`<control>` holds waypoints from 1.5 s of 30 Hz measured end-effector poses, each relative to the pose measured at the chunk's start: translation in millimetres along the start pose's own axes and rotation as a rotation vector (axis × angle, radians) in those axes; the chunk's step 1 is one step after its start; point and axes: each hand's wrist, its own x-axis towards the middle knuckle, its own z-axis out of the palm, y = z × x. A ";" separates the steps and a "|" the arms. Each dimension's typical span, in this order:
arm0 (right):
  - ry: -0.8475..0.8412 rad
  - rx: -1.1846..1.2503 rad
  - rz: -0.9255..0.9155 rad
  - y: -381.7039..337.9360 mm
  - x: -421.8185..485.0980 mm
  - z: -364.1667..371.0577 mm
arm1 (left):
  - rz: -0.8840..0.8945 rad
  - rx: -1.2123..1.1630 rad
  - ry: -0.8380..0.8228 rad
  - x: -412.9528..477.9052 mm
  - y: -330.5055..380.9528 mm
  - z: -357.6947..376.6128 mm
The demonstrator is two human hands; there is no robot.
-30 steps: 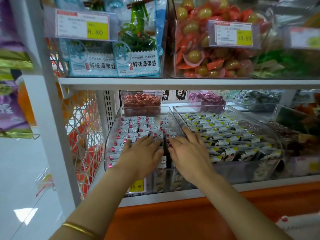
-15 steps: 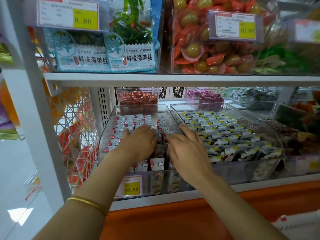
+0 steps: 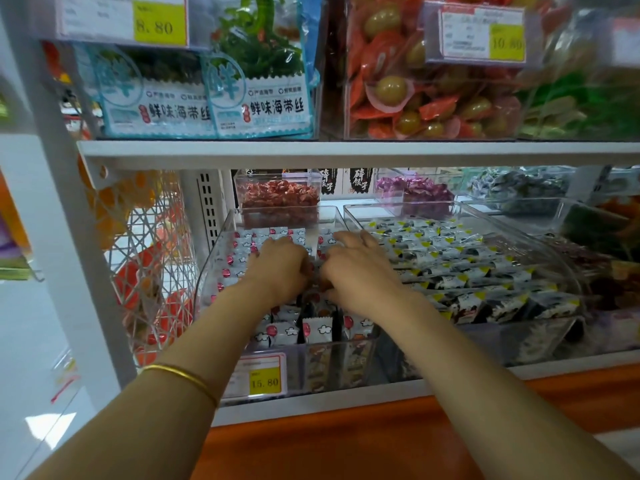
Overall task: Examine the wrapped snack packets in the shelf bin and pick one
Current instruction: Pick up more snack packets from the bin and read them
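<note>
Two hands, left hand (image 3: 280,268), right hand (image 3: 360,271), among snack packets (image 3: 317,329), one bin (image 3: 212,271), grip unclear

Bright, even shop light; soft blur overall, wide-angle bending at edges.

Clear glossy plastic bin (image 3: 221,258)

Left hand (image 3: 282,268) beside right hand (image 3: 362,275), on packets (image 3: 317,329) — inside the left bin (image 3: 212,271).
</note>
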 end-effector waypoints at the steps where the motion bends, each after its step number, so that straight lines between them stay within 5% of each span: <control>1: 0.013 0.017 -0.007 0.4 -0.7 -0.1 | 0.010 -0.010 0.006 -0.1 -0.5 0.2; 17: 0.187 0.216 0.030 4.3 -4.3 -7.9 | 0.032 -0.439 0.136 4.8 0.6 -0.2; 22: 0.131 0.159 0.040 -0.1 -7.0 1.3 | 0.015 -0.322 0.027 4.8 -2.3 6.4; 28: 0.182 0.214 0.052 1.9 -9.6 4.2 | 0.057 -0.377 0.189 -21.0 -6.4 -11.1; 35: 0.308 0.322 0.109 7.4 -17.2 -2.7 | 0.209 -0.250 -0.261 -49.2 1.8 -29.1; 45: 0.331 0.341 0.184 13.1 -28.7 2.7 | 0.208 -0.328 -0.033 -49.8 9.8 -12.8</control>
